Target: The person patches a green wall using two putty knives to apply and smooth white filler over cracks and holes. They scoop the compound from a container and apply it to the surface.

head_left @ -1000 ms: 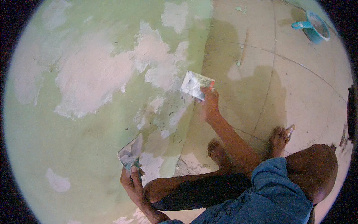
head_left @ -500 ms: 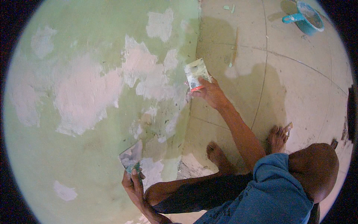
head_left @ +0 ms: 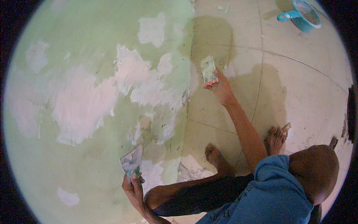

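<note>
My left hand (head_left: 133,186) grips a putty knife (head_left: 131,159) by its green handle, its broad smeared blade pointing up in front of the lower part of the green wall (head_left: 93,164). In my right hand (head_left: 222,89) is a second scraper (head_left: 209,69), flat and roughly rectangular, with a red-orange edge by the fingers and pale and dark smears on its face. That hand is held out over the floor, apart from the wall. Pinkish-white filler patches (head_left: 80,104) cover much of the wall, with a rough, stained area (head_left: 145,123) between the two hands.
A turquoise dipper (head_left: 289,15) with grey material inside stands on the tiled floor (head_left: 305,93) at the far right. Pale scraps (head_left: 220,7) lie near the wall's base. My bare feet (head_left: 275,139) and bent knees are close below my right arm. Broken whitish material (head_left: 192,168) lies along the wall's foot.
My right hand has moved right, away from the wall, carrying its scraper, which is now turned more edge-on. My left hand and its putty knife have barely shifted.
</note>
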The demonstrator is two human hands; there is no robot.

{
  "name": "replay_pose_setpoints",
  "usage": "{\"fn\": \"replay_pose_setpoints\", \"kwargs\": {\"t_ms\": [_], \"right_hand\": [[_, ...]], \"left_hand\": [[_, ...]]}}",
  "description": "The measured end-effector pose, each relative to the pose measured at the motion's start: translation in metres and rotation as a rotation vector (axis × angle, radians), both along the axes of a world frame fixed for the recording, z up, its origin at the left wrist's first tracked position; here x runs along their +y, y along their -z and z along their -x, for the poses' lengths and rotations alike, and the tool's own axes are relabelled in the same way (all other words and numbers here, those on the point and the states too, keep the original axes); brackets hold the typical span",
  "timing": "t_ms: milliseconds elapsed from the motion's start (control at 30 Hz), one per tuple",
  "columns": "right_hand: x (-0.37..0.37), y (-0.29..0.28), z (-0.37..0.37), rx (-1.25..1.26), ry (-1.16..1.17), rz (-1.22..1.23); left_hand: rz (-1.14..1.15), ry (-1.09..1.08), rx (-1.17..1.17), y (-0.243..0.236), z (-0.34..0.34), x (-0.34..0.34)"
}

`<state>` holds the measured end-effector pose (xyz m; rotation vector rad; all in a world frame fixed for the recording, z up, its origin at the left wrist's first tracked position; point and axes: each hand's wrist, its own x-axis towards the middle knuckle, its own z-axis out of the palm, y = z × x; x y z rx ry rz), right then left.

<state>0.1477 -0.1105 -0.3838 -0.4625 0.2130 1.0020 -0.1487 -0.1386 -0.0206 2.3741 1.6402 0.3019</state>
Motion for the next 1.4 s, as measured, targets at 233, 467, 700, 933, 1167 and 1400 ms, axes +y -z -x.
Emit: {"fn": "replay_pose_setpoints", "kwargs": {"t_ms": [233,467,700,933,1167,1400], "right_hand": [[0.027,-0.010,-0.018,-0.351,-0.041,0.371],[0.099,-0.005,-0.059,-1.006,0.071,0.703],[0.165,-0.008,-0.034,-1.119,0.102,1.092],[0.135,-0.019,0.007,-1.390,-0.115,0.812],[0.116,0.008,-0.055,-1.147,-0.106,0.904],[0.142,0.003,-0.054,-1.270,0.050,0.819]], "left_hand": [[0.029,-0.025,0.003,0.000,0.005,0.000],[0.118,-0.015,0.034,-0.002,0.005,0.008],[0.141,-0.022,0.088,0.004,0.000,0.008],[0.092,0.078,0.166,0.002,-0.025,0.015],[0.106,0.131,0.180,0.001,-0.045,0.015],[0.160,-0.023,0.140,0.003,-0.032,0.011]]}}
